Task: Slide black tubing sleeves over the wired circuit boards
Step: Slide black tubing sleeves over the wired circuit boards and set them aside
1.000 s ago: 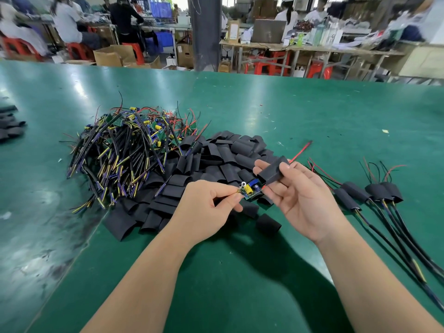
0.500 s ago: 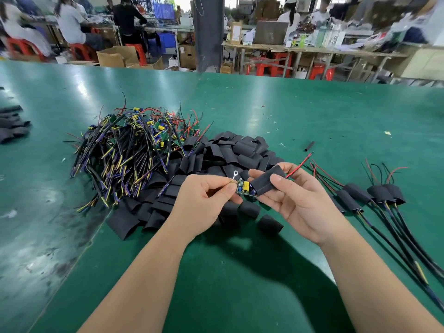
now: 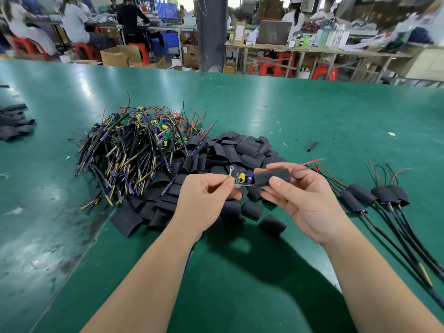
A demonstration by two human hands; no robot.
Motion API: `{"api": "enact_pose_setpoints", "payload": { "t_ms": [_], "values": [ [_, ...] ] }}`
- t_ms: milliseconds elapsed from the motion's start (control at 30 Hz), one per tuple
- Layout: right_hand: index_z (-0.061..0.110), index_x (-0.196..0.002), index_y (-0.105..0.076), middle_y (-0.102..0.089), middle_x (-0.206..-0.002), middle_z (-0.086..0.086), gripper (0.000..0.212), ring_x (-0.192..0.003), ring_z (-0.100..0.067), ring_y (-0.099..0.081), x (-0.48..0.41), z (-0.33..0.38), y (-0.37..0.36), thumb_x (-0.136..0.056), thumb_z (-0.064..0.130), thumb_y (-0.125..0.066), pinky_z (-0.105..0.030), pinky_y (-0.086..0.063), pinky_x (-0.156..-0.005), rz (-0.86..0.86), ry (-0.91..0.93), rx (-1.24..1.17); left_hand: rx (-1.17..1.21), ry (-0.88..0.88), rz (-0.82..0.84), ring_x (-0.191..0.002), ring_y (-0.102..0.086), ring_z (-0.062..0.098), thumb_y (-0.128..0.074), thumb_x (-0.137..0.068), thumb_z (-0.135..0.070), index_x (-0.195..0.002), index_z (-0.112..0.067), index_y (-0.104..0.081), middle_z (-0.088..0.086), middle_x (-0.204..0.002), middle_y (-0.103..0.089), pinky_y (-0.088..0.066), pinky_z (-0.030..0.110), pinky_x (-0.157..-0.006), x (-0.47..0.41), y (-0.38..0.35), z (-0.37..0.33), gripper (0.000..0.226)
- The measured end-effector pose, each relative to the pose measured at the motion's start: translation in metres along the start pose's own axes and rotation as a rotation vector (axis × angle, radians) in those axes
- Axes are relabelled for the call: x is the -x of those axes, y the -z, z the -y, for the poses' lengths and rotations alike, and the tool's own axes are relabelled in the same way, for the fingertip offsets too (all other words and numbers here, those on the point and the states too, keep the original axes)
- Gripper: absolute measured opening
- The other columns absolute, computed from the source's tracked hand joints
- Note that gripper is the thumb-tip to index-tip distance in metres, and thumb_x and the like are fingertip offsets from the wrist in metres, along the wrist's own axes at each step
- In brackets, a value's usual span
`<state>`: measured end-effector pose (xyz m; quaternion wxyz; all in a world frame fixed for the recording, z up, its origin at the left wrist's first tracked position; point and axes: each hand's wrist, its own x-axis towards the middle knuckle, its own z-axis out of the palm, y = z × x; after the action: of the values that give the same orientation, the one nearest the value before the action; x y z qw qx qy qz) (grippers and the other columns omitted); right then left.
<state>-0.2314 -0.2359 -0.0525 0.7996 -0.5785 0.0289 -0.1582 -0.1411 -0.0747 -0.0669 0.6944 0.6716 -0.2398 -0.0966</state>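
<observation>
green counter (image 3: 312,111): wired-board heap (image 3: 134,145) at ten o'clock, loose sleeves (image 3: 230,150) at twelve, finished pieces (image 3: 374,195) at three; left hand (image 3: 204,203) pinches a board (image 3: 243,180), right hand (image 3: 310,205) grips its sleeve (image 3: 272,177).

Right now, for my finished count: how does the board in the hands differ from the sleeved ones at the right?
The held board shows its components beside the sleeve; the sleeved boards are hidden. The held board is pinched between left hand and right hand; the sleeved boards lie on the table. Both have black sleeves and red wires.
</observation>
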Motion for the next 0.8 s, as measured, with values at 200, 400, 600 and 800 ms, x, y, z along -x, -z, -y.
{"api": "enact_pose_setpoints", "payload": {
  "t_ms": [200,400,600,800],
  "values": [
    [0.010,-0.101,-0.068,-0.074,-0.097,-0.009,0.035,-0.092,-0.022,-0.071,-0.001,-0.003,-0.004,-0.067,0.016,-0.071,-0.026,-0.056,-0.072,-0.045,-0.003,0.048,0.053,0.011,-0.013,-0.034,-0.045,-0.005,-0.053,-0.094,-0.002,-0.086,-0.001,-0.072,-0.007,-0.049,-0.061,-0.030,0.002,-0.041,0.001,-0.002,-0.001,0.020],
    [0.008,-0.089,-0.068,-0.075,-0.095,-0.008,0.025,-0.088,-0.023,-0.073,-0.001,-0.002,-0.006,-0.070,0.025,-0.068,-0.023,-0.055,-0.063,-0.131,-0.055,0.075,-0.221,-0.128,0.002,-0.037,-0.039,-0.001,-0.060,-0.091,-0.009,-0.076,-0.022,-0.074,-0.010,-0.058,-0.068,-0.030,0.009,-0.042,0.002,-0.002,0.000,0.024],
    [0.004,-0.099,-0.066,-0.075,-0.095,-0.010,0.015,-0.087,-0.023,-0.073,-0.001,0.001,0.000,-0.087,0.010,-0.061,-0.024,-0.056,-0.064,-0.091,-0.104,0.145,-0.562,-0.392,-0.006,-0.046,-0.048,-0.010,-0.060,-0.085,-0.015,-0.072,-0.013,-0.075,-0.019,-0.053,-0.060,-0.027,0.001,-0.047,0.006,-0.001,0.001,0.020],
    [0.011,-0.104,-0.067,-0.074,-0.100,-0.009,0.040,-0.088,-0.019,-0.070,0.002,0.007,0.005,-0.065,0.016,-0.074,-0.026,-0.056,-0.075,0.032,-0.003,0.171,-0.580,-0.421,-0.005,-0.061,-0.058,0.000,-0.058,-0.083,-0.018,-0.074,-0.015,-0.074,-0.011,-0.066,-0.070,-0.035,0.003,-0.054,0.004,0.000,0.005,0.019]
  ]
}}
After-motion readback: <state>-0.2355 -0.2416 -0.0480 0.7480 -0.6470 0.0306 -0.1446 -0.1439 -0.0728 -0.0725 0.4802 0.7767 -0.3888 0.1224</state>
